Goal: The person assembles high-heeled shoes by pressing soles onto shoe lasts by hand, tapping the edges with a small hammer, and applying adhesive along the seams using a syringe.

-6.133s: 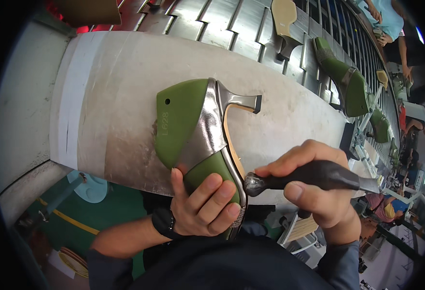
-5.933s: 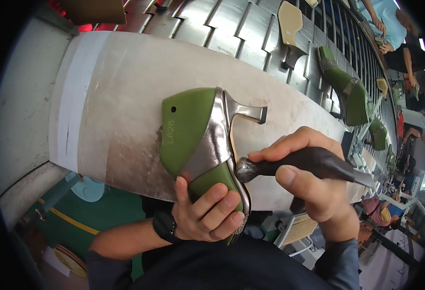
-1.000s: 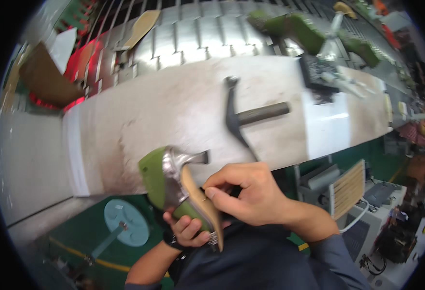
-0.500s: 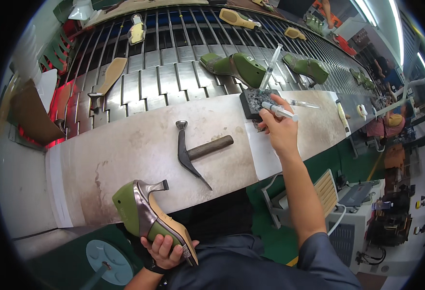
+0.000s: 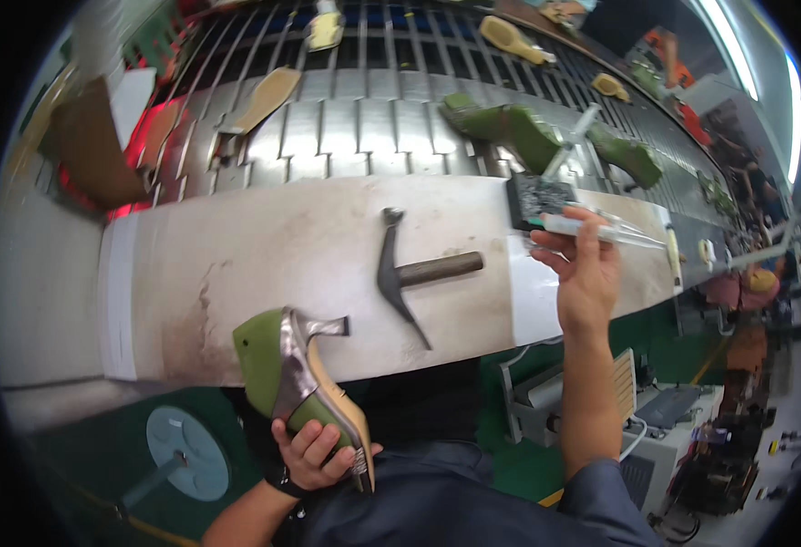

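Note:
My left hand (image 5: 317, 452) grips the toe end of a high-heeled shoe (image 5: 298, 383), metallic bronze with a tan sole, mounted on a green shoe last (image 5: 260, 351). Its heel points up and to the right. My right hand (image 5: 590, 273) holds a clear syringe (image 5: 583, 228) in its fingers, nearly level, the greenish tip at the front of a black speckled block (image 5: 539, 199). Whether the tip touches the block I cannot tell. Another syringe (image 5: 572, 141) stands tilted at the block's back. A hammer (image 5: 390, 264) with a wooden handle lies on the bench between my hands.
The pale bench (image 5: 309, 237) runs across in front of me. Behind it, a slatted metal conveyor (image 5: 355, 132) carries green shoe lasts (image 5: 510, 128) and tan soles (image 5: 268, 98). A round blue stool (image 5: 186, 453) is at lower left; a machine (image 5: 665, 410) stands at right. People are at far right.
The view has shifted, moving the scene rightward in the picture. My right hand has turned the syringe more level, and its green tip now shows. My left hand keeps hold of the shoe.

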### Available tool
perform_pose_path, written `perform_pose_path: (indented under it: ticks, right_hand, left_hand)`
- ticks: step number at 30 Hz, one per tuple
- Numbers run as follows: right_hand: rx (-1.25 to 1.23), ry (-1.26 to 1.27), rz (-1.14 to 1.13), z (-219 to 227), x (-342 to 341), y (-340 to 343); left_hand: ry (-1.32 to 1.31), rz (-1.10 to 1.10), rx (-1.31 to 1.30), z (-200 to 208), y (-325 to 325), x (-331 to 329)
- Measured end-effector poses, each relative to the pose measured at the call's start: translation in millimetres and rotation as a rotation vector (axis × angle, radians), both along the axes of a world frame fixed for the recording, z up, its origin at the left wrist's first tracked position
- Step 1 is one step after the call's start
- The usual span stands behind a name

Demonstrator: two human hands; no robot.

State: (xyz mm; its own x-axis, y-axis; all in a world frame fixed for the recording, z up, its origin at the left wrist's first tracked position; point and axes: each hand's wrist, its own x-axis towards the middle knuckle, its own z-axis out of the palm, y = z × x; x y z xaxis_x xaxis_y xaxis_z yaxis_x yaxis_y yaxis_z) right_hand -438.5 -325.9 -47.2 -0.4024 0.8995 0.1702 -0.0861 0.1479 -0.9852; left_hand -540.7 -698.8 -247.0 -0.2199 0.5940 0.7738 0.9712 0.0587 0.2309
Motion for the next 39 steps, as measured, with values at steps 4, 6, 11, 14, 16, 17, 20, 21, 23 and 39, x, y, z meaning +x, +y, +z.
perform_pose_path:
  ticks: [4, 6, 11, 14, 16, 17, 20, 21, 23, 39]
  right_hand:
    - [-0.126, -0.056, 0.380, 1.8, -4.0, -87.7]
    - [-0.161, -0.123, 0.531, 0.3, -13.6, -127.6]
    - [0.029, -0.114, 0.672, -31.9, -41.9, -158.1]
    - [0.086, -0.160, 0.685, -34.2, -58.2, -165.7]
    - [0.202, -0.187, 0.724, -35.4, -61.8, -164.8]
    - [0.153, -0.197, 0.723, -33.8, -61.5, -167.8]
    - [0.160, -0.241, 0.739, -33.1, -61.2, -167.2]
    - [0.213, -0.267, 0.748, -33.5, -61.1, -166.4]
    - [0.223, -0.303, 0.744, -31.4, -62.9, -167.5]
    - [0.432, -0.411, 0.825, -30.7, -81.5, -164.3]
  left_hand:
    - [-0.073, -0.040, 0.080, 3.6, 11.0, -2.1]
    - [-0.129, -0.037, 0.089, 10.0, 11.3, -0.6]
    - [-0.233, -0.029, 0.117, 18.1, 10.5, 0.1]
    - [-0.229, -0.080, 0.071, 20.4, 2.3, -6.3]
    - [-0.254, -0.065, 0.102, 23.9, 3.2, -6.9]
    - [-0.253, -0.071, 0.096, 24.3, 2.5, -7.7]
    - [-0.231, -0.062, 0.088, 25.6, 3.8, -8.2]
    - [-0.203, -0.053, 0.079, 25.6, 4.8, -8.9]
    - [-0.174, -0.055, 0.065, 25.6, 4.7, -12.5]
    - [-0.123, -0.046, 0.061, 24.3, 5.9, -16.5]
